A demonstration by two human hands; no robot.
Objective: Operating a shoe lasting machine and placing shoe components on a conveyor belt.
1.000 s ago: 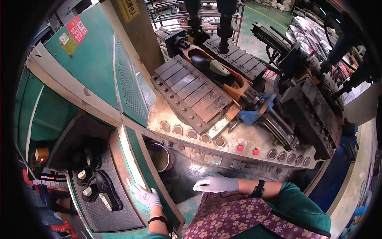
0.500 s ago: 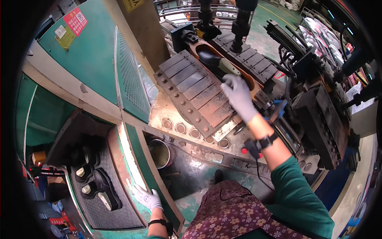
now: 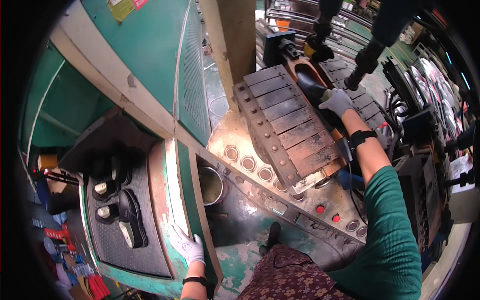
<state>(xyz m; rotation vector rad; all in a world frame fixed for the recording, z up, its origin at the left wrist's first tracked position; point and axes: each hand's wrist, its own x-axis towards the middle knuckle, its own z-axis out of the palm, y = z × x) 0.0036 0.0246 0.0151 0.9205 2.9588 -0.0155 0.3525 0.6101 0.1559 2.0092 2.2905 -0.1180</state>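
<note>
My right hand [image 3: 339, 102], in a light glove, reaches into the machine between two banks of dark metal plates [image 3: 295, 120]. Its fingers close round the pale heel end of a black shoe [image 3: 310, 86], which lies toe away from me in an orange-brown cradle [image 3: 301, 67]. My left hand [image 3: 186, 246], gloved too, rests with fingers stretched along the green machine's edge and holds nothing. Left of it, several black shoes [image 3: 131, 212] with pale lasts in them sit on a dark textured shelf [image 3: 145, 262].
Red buttons [image 3: 320, 209] and round metal-rimmed fittings [image 3: 265, 174] line the machine's front. A bucket [image 3: 212, 186] stands below, beside the green cabinet. Dark rods [image 3: 365, 60] hang above the plates, close to my right hand. A beige post [image 3: 231, 50] rises behind.
My right hand has gone from hovering beside the shoe to gripping its heel end. My view has shifted, so the machine appears farther right. My left hand stays on the edge.
</note>
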